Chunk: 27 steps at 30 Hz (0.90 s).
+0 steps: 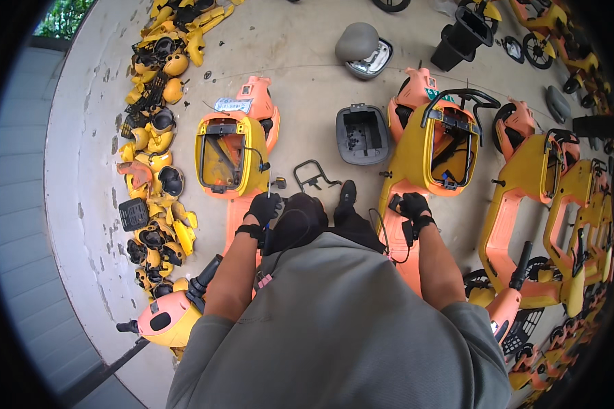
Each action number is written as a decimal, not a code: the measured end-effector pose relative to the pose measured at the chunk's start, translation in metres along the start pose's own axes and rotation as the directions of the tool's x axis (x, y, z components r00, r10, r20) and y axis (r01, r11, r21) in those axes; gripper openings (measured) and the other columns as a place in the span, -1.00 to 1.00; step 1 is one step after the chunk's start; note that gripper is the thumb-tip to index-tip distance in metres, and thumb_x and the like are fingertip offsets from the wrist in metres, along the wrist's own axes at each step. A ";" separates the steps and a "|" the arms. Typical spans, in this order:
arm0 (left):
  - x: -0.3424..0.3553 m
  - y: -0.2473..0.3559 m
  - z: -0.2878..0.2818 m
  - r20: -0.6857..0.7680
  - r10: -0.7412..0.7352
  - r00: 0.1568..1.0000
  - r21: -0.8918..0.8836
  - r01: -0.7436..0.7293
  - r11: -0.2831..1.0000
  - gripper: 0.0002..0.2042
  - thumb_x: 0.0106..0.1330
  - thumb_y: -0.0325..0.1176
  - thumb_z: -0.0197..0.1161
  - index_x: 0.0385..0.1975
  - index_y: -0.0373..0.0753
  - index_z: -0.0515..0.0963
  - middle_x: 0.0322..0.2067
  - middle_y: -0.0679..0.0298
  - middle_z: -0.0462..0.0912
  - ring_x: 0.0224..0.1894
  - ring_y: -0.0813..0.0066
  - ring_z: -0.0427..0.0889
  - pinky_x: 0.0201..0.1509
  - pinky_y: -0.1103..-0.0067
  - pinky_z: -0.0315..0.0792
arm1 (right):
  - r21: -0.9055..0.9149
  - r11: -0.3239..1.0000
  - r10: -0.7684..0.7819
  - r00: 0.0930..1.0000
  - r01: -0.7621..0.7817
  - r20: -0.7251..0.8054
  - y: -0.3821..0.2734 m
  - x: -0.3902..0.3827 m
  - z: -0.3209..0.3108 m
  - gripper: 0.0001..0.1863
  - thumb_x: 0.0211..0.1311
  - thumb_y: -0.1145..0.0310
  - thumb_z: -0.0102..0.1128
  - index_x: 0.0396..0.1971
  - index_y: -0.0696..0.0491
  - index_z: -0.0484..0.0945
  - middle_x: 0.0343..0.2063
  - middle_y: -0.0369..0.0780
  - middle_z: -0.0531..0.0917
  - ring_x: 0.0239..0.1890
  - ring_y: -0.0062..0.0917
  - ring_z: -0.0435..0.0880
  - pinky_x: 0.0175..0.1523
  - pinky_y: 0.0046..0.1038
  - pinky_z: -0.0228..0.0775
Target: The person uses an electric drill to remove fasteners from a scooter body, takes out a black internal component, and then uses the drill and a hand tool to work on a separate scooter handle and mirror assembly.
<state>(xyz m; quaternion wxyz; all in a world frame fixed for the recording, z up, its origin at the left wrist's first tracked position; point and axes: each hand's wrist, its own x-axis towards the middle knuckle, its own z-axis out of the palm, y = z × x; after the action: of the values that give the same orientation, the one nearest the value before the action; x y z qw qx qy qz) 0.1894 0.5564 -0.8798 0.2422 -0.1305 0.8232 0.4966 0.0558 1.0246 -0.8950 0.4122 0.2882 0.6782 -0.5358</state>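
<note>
I stand between two yellow-and-orange scooter bodies on a concrete floor. My left hand (264, 206), in a black glove, is closed around a thin tool with a slim metal shaft pointing up, beside the left scooter body (230, 155) with its open seat bay. My right hand (413, 205), also gloved, rests on the edge of the right scooter body (416, 160), touching a small black part (395, 203) there. A black cable runs from that spot down along the orange footboard.
A long heap of yellow and black plastic shells (153, 157) lines the left. A black seat tub (362, 133), a grey seat (361, 48) and a black wire rack (312, 174) lie ahead. More scooter bodies (546, 184) crowd the right.
</note>
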 end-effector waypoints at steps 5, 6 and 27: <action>0.006 0.045 -0.018 0.098 0.084 0.992 0.428 -0.118 0.896 -0.82 -0.01 -0.49 0.13 -0.36 -0.33 0.45 -0.49 0.25 0.54 -0.44 0.50 0.55 -0.53 0.60 0.41 | 0.052 0.993 0.111 0.993 -0.109 -0.027 0.022 -0.003 -0.010 -0.73 0.09 0.21 -0.03 -0.40 0.13 0.43 -0.61 -0.23 0.50 -0.65 -0.52 0.47 -0.62 -0.51 0.34; 0.008 0.045 -0.018 0.100 0.086 0.991 0.432 -0.121 0.894 -0.82 -0.01 -0.49 0.13 -0.36 -0.33 0.45 -0.49 0.25 0.54 -0.44 0.50 0.55 -0.53 0.60 0.41 | 0.091 0.987 0.134 0.991 -0.131 -0.028 0.029 0.001 -0.015 -0.76 0.08 0.25 -0.03 -0.41 0.13 0.43 -0.64 -0.23 0.49 -0.67 -0.52 0.45 -0.62 -0.49 0.35; 0.012 0.020 -0.042 0.073 0.016 0.997 0.416 -0.045 0.908 -0.66 -0.25 -0.56 0.24 -0.35 -0.27 0.46 -0.47 0.24 0.58 -0.40 0.41 0.59 -0.38 0.58 0.45 | 0.333 0.943 0.043 0.989 0.007 -0.143 0.006 -0.008 -0.052 -0.83 0.04 0.35 -0.06 -0.48 0.16 0.34 -0.69 -0.14 0.42 -0.71 -0.31 0.47 -0.68 -0.31 0.31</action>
<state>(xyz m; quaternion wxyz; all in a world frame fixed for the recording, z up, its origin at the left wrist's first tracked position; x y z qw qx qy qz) 0.1584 0.5292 -0.8546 0.2844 -0.0460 0.9036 0.3172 0.0520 1.0763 -0.8870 0.3111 0.3989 0.6039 -0.6160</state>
